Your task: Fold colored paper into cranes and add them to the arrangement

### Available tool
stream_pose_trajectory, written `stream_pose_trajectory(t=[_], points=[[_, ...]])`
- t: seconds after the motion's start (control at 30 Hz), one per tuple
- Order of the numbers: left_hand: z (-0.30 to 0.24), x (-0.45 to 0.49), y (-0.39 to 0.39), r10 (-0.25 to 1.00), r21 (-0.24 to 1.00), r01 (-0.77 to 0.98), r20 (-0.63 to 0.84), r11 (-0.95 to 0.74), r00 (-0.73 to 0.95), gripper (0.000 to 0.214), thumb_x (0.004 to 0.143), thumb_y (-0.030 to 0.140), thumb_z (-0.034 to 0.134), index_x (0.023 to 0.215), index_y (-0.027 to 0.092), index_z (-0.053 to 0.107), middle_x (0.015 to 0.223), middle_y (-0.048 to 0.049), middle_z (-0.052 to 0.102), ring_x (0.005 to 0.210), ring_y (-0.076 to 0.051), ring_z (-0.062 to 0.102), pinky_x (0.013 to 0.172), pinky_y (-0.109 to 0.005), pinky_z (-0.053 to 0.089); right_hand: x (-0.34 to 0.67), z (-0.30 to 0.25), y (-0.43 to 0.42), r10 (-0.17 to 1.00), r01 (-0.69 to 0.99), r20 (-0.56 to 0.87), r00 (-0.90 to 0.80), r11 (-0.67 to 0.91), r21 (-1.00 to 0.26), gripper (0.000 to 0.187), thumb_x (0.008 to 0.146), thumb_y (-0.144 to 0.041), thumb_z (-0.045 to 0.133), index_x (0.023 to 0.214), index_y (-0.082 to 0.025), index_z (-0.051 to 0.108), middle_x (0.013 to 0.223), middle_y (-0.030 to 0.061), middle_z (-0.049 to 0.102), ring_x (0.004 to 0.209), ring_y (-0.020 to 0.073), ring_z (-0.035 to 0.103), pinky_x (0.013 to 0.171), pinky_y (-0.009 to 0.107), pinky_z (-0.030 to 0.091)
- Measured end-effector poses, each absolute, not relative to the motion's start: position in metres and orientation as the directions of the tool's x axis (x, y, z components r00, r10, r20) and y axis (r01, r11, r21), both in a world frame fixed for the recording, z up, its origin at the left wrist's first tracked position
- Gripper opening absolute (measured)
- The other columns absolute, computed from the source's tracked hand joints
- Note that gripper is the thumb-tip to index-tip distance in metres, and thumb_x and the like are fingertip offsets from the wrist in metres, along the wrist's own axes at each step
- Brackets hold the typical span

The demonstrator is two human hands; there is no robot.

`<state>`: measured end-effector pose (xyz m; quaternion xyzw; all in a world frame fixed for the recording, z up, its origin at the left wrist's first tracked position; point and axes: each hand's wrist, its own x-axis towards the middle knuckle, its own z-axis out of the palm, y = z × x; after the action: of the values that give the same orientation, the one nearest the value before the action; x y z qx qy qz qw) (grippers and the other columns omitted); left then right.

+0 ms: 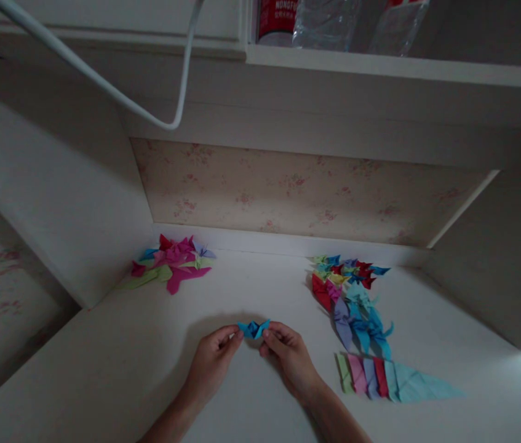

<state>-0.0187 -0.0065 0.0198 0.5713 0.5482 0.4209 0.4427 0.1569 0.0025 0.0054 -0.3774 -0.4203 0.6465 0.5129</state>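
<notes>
A small blue folded paper piece (253,330) is held up over the white tabletop, stretched between my two hands. My left hand (211,360) pinches its left tip between thumb and fingers. At the opposite end, my right hand (290,357) grips the right tip in the same way. Its middle is creased into a raised, darker blue fold, and both ends point outward. To the right of my right hand lies a row of overlapping folded papers (371,376) in green, pink, lilac, red and pale turquoise.
A heap of pink, green and blue folded paper shapes (179,258) lies at the back left. More colourful folded shapes (352,301) stand at the back right. A white bent rod (149,117) hangs overhead, below a shelf (380,71) with bottles (327,24).
</notes>
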Motion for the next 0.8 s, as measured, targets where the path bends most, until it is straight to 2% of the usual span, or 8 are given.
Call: stream_pose_trajectory(t=[0.23, 0.33, 0.43, 0.6, 0.8], points=[[0.0203, -0.0204, -0.0059, 0.999, 0.954, 0.299, 0.007, -0.022, 0.050, 0.039, 0.081, 0.050, 0.053, 0.081, 0.013, 0.066, 0.056, 0.0063, 0.027, 0.052, -0.010, 0.028, 0.048, -0.022, 0.019, 0.1570, 0.0040, 0.0024, 0.980, -0.378, -0.066, -0.189, -0.135, -0.916, 0.025, 0.069, -0.039, 0.077, 0.081, -0.018, 0.071, 0.067, 0.0015, 0.064, 0.059, 0.0116, 0.055, 0.059, 0.025, 0.040], [0.0206, -0.0215, -0.0060, 0.998, 0.949, 0.314, 0.016, -0.034, 0.062, 0.040, 0.082, 0.049, 0.053, 0.087, 0.012, 0.068, 0.055, 0.0062, 0.028, 0.053, -0.010, 0.028, 0.048, -0.023, 0.019, 0.1565, 0.0041, 0.0027, 0.979, -0.369, -0.063, -0.194, -0.132, -0.920, 0.024, 0.069, -0.038, 0.077, 0.081, -0.018, 0.072, 0.066, 0.0016, 0.064, 0.058, 0.0116, 0.055, 0.058, 0.025, 0.040], [0.0201, -0.0215, -0.0057, 0.997, 0.951, 0.306, 0.006, -0.028, 0.073, 0.043, 0.082, 0.050, 0.053, 0.095, 0.012, 0.068, 0.055, 0.0052, 0.036, 0.053, -0.010, 0.030, 0.049, -0.022, 0.020, 0.1568, 0.0041, 0.0027, 0.980, -0.387, -0.058, -0.192, -0.130, -0.913, 0.025, 0.069, -0.038, 0.077, 0.084, -0.018, 0.072, 0.064, 0.0013, 0.065, 0.057, 0.0125, 0.056, 0.058, 0.026, 0.040], [0.0220, -0.0200, -0.0054, 0.998, 0.966, 0.256, 0.002, -0.019, 0.067, 0.045, 0.080, 0.054, 0.053, 0.085, 0.013, 0.070, 0.056, 0.0025, 0.050, 0.053, -0.011, 0.037, 0.051, -0.022, 0.026, 0.1578, 0.0041, 0.0028, 0.977, -0.404, -0.078, -0.198, -0.154, -0.902, 0.028, 0.071, -0.039, 0.076, 0.089, -0.018, 0.071, 0.064, 0.0019, 0.066, 0.056, 0.0117, 0.056, 0.059, 0.025, 0.040], [0.0146, -0.0210, -0.0028, 0.998, 0.969, 0.245, 0.010, -0.026, 0.064, 0.041, 0.081, 0.051, 0.055, 0.091, 0.013, 0.069, 0.061, 0.0016, 0.054, 0.055, -0.012, 0.042, 0.052, -0.022, 0.029, 0.1574, 0.0050, 0.0034, 0.979, -0.422, -0.072, -0.193, -0.149, -0.894, 0.026, 0.073, -0.038, 0.075, 0.089, -0.018, 0.070, 0.063, 0.0005, 0.065, 0.056, 0.0106, 0.056, 0.059, 0.024, 0.040]])
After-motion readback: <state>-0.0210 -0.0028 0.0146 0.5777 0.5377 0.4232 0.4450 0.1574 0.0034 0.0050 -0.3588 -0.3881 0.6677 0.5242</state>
